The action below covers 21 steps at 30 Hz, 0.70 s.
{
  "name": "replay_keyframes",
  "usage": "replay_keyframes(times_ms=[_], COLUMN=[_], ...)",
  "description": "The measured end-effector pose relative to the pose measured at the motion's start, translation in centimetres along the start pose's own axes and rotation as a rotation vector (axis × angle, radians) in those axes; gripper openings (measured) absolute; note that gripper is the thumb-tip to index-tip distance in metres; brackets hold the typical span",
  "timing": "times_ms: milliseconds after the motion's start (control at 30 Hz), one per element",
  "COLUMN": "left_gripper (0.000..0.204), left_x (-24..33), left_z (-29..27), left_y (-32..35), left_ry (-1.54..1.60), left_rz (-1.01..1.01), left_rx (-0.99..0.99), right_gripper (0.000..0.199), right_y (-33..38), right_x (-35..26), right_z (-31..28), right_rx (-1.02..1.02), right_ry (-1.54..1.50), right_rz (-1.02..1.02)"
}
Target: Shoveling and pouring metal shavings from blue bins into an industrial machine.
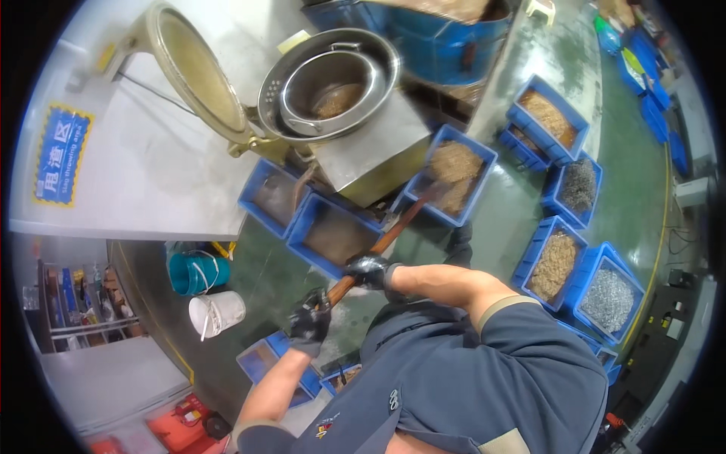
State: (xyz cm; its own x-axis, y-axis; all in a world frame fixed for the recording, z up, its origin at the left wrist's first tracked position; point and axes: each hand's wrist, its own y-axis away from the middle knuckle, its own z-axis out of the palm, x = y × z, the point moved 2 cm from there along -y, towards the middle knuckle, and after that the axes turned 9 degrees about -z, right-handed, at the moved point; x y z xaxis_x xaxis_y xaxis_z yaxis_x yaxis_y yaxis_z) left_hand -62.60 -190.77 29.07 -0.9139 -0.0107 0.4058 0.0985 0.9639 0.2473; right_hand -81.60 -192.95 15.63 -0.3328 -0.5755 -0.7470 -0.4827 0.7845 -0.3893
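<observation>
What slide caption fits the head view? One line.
Gloved left hand and right hand grip a wooden handle reaching into a blue crate.

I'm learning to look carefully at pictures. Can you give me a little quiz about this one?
1. True or false: both gloved hands grip the long wooden handle.
2. What colour are the crates on the floor? A red, B blue, C yellow.
3. Fill in: the machine's round lid is ____.

Key:
1. True: the left hand and right hand both hold it.
2. B: see the blue crate of shavings at the handle's far end.
3. Open, above the metal drum.
</observation>
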Motion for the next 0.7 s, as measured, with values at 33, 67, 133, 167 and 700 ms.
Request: replay_keyframes(times_ms=[33,67,133,167,700], left_gripper=[0.026,0.025,0.023,0.022,0.037], left_x=[0.7,1.5,3.5,3.5,-3.5], left_z=[1.2,2.2,2.8,3.7,11.0], left_y=[-0.6,-0.9,-0.7,-0.5,0.4], left_ry=[-0.013,-0.026,0.128,0.070,0.210], left_rz=[0.099,0.196,0.185,0.208,-0.784], left_rx=[0.042,0.086,0.097,0.080,-1.222], right_gripper=[0.017,0.018,0.022,0.025,0.044], right_y=[0.3,0.5,1.9,2.8,25.2], right_x=[0.2,0.5,1.1,1.4,23.6], right_z=[-0.7,-1.5,-2.9,-3.6,-5.9], right_rx=[-0.046,-0.092,-0.101,-0.112,1.126], right_ry=[0.054,0.109,0.177,0.230,-1.801], right_rz=[0.052,0.104,0.115,0.111,1.330])
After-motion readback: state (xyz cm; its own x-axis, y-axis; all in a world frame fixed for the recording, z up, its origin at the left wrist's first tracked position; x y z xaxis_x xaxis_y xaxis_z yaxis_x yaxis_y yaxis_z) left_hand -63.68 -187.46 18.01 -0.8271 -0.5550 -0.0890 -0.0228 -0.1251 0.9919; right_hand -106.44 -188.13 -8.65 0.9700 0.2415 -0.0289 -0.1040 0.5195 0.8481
